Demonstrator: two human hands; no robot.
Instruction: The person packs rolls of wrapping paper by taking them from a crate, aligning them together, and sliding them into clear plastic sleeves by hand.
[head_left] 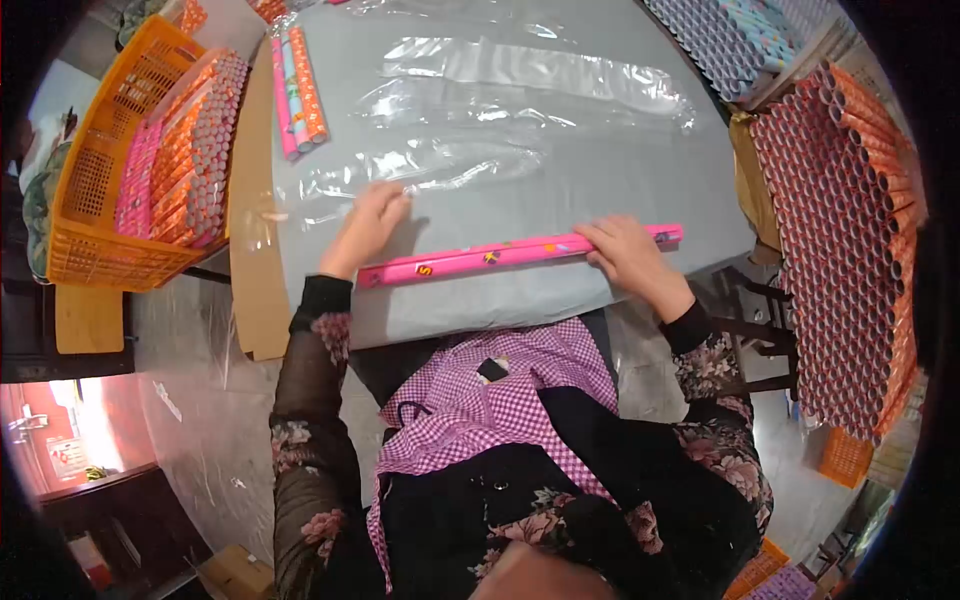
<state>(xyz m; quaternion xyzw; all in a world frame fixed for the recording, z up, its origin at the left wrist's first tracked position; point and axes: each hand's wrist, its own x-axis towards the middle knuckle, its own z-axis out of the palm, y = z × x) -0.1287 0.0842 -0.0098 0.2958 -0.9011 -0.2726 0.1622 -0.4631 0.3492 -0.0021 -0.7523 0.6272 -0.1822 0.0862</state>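
A bright pink patterned paper roll (510,252), possibly two lying together, rests crosswise near the front edge of the grey-covered table (690,190). Over its right part lies my right hand (630,255), fingers bent across the roll. My left hand (375,222) is beyond the roll's left end, its fingers curled together at the near edge of a clear plastic sleeve (440,165). The fingertips are partly hidden there. Farther back, more clear plastic sleeves (540,70) lie flat and wrinkled.
Three rolls, pink, light blue and orange (298,95), lie together at the back left. An orange basket (125,265) of pink and orange rolls stands left. At right are a tall stack of red-orange rolls (840,250) and a stack of blue rolls (725,45). Cardboard (255,300) edges the table.
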